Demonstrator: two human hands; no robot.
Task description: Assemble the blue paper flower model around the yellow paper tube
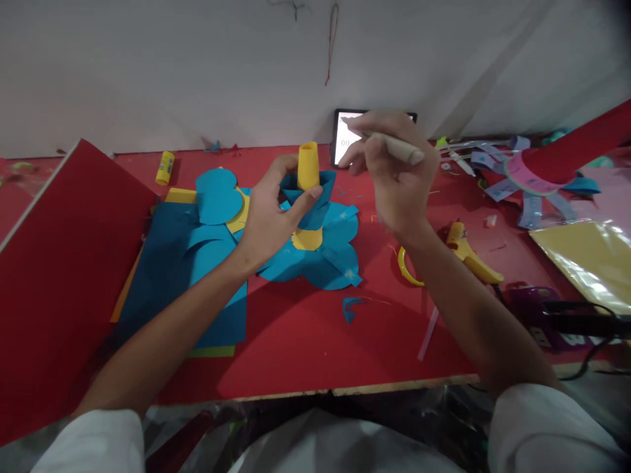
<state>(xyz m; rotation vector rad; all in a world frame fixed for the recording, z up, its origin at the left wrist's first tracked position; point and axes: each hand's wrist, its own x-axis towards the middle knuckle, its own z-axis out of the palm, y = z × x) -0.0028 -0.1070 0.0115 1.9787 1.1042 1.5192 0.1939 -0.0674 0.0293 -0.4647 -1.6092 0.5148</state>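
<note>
My left hand point(276, 207) is closed around a yellow paper tube point(308, 167) that stands upright in a folded blue paper piece point(315, 213). Thumb and fingers press on the tube and the blue paper from both sides. Below them lies a blue petal-shaped paper cutout point(340, 246) with a yellow centre point(308, 239) and small star marks on its tabs. Raised to the right of the tube, my right hand point(397, 167) grips a pale pen point(397, 146), its pointed end toward the left. That hand touches none of the paper.
Behind my right hand a lit screen point(341, 139) leans by the wall. On the right lie a yellow glue gun point(470, 253), a yellow tape ring point(405, 268) and a purple object point(535, 315). Blue sheets point(162, 269), a red board point(69, 276) and a glue stick point(165, 168) occupy the left.
</note>
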